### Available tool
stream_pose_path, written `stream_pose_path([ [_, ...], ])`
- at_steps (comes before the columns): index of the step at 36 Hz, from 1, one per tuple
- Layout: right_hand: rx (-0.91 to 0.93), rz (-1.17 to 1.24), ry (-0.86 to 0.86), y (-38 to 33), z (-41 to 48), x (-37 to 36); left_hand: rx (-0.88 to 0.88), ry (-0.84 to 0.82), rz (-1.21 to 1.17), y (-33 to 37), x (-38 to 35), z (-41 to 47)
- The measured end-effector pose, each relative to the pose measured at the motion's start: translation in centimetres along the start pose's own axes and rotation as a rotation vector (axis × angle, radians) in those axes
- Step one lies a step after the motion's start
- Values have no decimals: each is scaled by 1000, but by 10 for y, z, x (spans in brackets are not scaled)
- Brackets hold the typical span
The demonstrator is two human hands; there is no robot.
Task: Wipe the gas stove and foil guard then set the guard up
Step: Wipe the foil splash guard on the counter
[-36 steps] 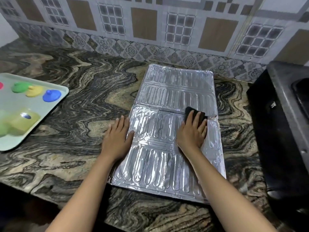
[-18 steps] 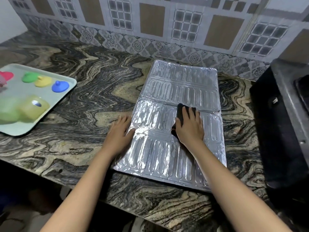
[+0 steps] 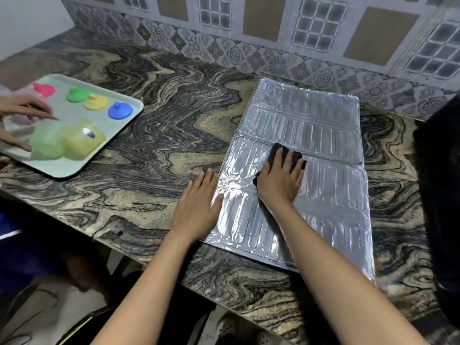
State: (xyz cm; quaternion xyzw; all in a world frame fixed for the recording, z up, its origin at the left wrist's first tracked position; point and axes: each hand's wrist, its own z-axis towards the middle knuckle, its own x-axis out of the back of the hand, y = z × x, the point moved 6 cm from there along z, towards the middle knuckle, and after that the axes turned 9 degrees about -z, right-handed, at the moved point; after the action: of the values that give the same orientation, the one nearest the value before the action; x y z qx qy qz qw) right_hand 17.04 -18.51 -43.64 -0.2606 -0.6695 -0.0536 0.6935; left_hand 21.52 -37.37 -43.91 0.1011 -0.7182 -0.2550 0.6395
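The silver foil guard lies flat and unfolded on the marbled counter, right of centre. My right hand presses a black cloth onto the guard near its middle fold; the cloth sticks out beyond my fingertips. My left hand rests flat, fingers together, across the guard's left edge and holds nothing. The black gas stove shows only as a dark block at the right edge.
A pale tray with coloured lids and green and yellow containers sits at the left. Another person's hands reach into it. A tiled wall backs the counter. The counter's front edge runs below my forearms.
My right hand slid the black cloth leftward along the guard's middle fold. The view shifted, so the tray shows more fully, and another person's hands came into sight there.
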Motion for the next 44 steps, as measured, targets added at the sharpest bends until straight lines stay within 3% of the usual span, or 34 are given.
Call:
stream_pose_path([
  [15,286,-45,-129,-62,0,-17,-16,-35,-67,-3,4,0],
  [20,325,-70,-156,-63,-1,-16,72,54,-33,-7,6,-26],
  [32,945,-194,-241,-38,-26,-3,203,110,23,-6,-6,-39],
  [36,851,-217,-233,6,-23,12,205,116,33,-4,-5,-39],
  [44,352,-189,-164,109,-25,44,200,116,18,-2,-5,-42],
])
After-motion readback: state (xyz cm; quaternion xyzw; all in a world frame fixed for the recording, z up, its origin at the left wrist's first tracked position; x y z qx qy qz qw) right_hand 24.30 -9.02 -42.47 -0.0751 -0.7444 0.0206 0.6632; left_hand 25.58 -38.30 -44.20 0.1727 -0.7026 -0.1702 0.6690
